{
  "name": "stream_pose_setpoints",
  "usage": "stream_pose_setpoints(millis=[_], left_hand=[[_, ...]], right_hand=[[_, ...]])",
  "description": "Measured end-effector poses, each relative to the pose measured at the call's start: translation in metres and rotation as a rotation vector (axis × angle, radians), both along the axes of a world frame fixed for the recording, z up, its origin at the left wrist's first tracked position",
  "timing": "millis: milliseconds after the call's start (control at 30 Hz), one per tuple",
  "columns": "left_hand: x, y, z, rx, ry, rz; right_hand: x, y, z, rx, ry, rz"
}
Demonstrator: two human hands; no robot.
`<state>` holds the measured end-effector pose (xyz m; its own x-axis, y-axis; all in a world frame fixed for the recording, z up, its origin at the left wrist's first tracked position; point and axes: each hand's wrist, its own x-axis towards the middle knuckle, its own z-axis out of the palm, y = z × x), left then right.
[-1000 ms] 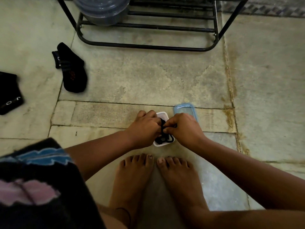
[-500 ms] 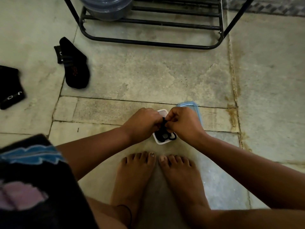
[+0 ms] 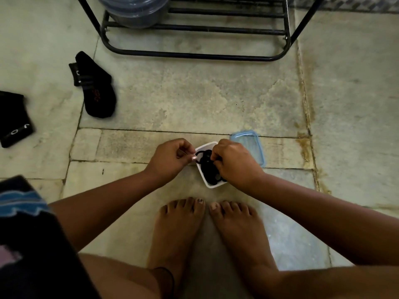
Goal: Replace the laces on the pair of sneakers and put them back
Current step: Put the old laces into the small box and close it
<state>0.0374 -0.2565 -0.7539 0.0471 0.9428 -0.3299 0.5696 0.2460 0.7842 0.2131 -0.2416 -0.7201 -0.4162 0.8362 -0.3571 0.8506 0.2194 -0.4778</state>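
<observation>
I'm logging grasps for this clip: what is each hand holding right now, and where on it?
Both hands pinch the black laces above the white container: the left hand holds a loop at its left end, the right hand grips the bundle's upper right.

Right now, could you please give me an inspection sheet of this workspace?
Surface: stone floor, stained, with dark joints.
Job's things: black laces coiled in a small white container on the floor; its blue-rimmed lid lies beside it, off. No sneakers in view.
Clutter: black sock and a second black sock lie far left.
Hands: left hand pinches a lace end; right hand grips the laces over the container.
Cables: nothing seen.
Surroundings: black metal rack ahead, grey tub on its lowest rail; bare feet just behind the container.
</observation>
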Motion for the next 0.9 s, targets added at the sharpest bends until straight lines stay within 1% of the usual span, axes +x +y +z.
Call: stream_pose_setpoints(millis=[133,233,267,333,367,433,533,667,733,800,833,867,900], left_hand=[[0.004,-0.001,0.002,-0.018,0.015,-0.046],[0.007,-0.002,0.0,-0.099,0.025,0.045],[0.008,-0.002,0.0,-0.165,-0.007,0.097],[0.011,-0.001,0.002,-0.34,-0.149,0.183],[0.012,0.0,0.003,-0.422,-0.212,0.195],[0.016,0.001,0.006,-0.528,-0.258,0.168],[0.022,-0.002,0.008,-0.567,-0.268,0.174],[0.026,-0.003,0.009,-0.55,-0.21,0.198],[0.027,-0.002,0.008,-0.53,-0.171,0.198],[0.028,-0.001,0.007,-0.526,-0.151,0.193],[0.028,-0.001,0.007,-0.526,-0.143,0.193],[0.029,-0.001,0.007,-0.525,-0.137,0.195],[0.029,-0.001,0.007,-0.524,-0.133,0.198]], right_hand=[[-0.01,0.001,0.002,-0.004,-0.068,0.145],[-0.016,0.0,0.0,-0.008,-0.07,0.17],[-0.016,0.0,-0.002,-0.019,-0.074,0.149],[-0.017,0.001,-0.004,-0.051,-0.082,0.064],[-0.018,0.002,-0.003,-0.077,-0.073,0.007],[-0.019,0.001,-0.001,-0.141,-0.055,-0.078],[-0.019,0.003,0.002,-0.223,-0.037,-0.107],[-0.012,0.007,0.007,-0.397,0.133,-0.23],[-0.007,0.008,0.009,-0.439,0.196,-0.258],[0.002,0.014,0.012,-0.406,0.293,-0.362],[0.009,0.02,0.012,-0.341,0.309,-0.405],[0.017,0.026,0.013,-0.249,0.275,-0.405],[0.026,0.033,0.014,-0.161,0.199,-0.353]])
